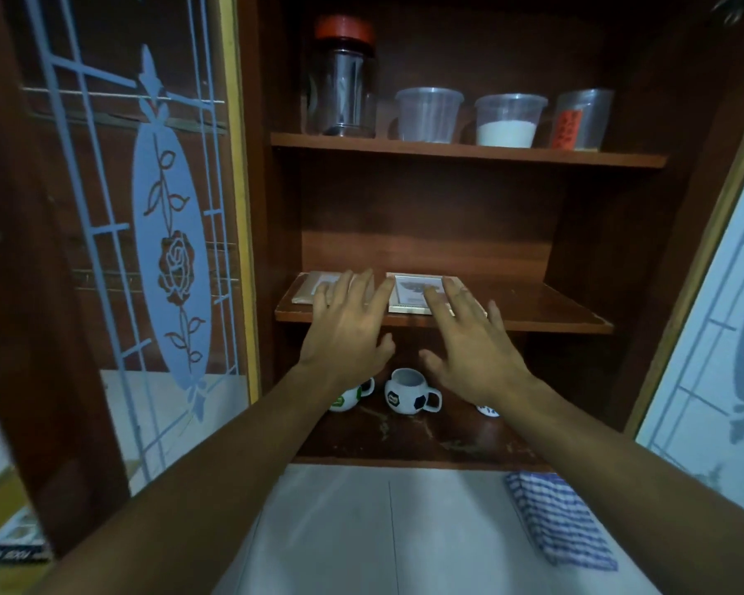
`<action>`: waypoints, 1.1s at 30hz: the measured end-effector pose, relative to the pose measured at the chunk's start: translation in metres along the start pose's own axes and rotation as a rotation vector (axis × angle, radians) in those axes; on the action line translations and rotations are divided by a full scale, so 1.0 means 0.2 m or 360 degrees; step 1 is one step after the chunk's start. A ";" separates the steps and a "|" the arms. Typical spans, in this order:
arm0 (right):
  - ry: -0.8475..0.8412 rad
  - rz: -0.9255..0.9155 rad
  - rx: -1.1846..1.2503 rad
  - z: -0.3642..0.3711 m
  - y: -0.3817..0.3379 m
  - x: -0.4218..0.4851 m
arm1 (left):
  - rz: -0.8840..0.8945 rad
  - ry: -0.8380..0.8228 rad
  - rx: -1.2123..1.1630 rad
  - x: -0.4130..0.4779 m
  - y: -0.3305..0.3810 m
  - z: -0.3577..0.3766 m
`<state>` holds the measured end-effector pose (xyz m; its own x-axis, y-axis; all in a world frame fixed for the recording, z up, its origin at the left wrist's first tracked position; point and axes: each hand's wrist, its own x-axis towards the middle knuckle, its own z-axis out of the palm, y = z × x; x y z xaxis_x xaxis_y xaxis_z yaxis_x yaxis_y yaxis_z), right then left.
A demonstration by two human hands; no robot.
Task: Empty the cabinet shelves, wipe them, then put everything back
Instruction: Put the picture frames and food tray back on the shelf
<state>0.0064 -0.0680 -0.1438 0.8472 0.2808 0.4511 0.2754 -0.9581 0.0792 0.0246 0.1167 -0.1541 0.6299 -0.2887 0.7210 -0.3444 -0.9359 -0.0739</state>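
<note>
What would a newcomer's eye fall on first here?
The left hand and right hand, fingers spread, reach over two flat packets on the middle shelf. A red-lidded jar stands on the top shelf; a football mug sits below, and a blue checked cloth lies on the counter.

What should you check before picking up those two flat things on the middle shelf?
1. Glass door swung clear: ok.
2. Left hand over the tan packet: ok.
3. Right hand over the white box: ok.
4. Fingers gripping either one: not ok, both hands are spread open.
5. Bare counter to set them on, beside the striped cloth: ok.
6. Whether they are stuck to the shelf: cannot tell.
</note>
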 end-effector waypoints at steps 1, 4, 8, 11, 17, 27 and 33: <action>0.0009 -0.0014 0.0002 -0.01 -0.01 -0.04 | 0.0002 0.0030 0.0006 -0.04 0.01 -0.02; 0.0028 -0.0040 0.0028 -0.03 -0.02 -0.15 | -0.0012 0.0033 0.0027 -0.14 0.06 -0.08; 0.0080 -0.0069 0.0083 -0.07 -0.05 -0.31 | -0.0042 -0.0045 0.0033 -0.27 0.14 -0.18; 0.0035 -0.0058 0.0134 -0.12 -0.11 -0.42 | -0.0035 -0.0078 0.0059 -0.38 0.16 -0.25; 0.0022 -0.0016 0.0198 -0.19 -0.28 -0.60 | -0.0048 -0.0087 -0.0049 -0.57 0.13 -0.37; -0.0001 0.0121 0.0316 -0.21 -0.60 -0.87 | -0.0042 -0.0167 -0.0417 -0.87 0.04 -0.57; -0.0016 0.0100 0.0328 -0.26 -0.72 -1.03 | 0.0000 -0.0159 -0.0424 -1.06 0.06 -0.68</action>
<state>-0.2314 0.0099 -0.2016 0.8698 0.2222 0.4405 0.3081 -0.9420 -0.1331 -0.2072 0.1933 -0.2141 0.6909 -0.3194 0.6485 -0.5068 -0.8537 0.1195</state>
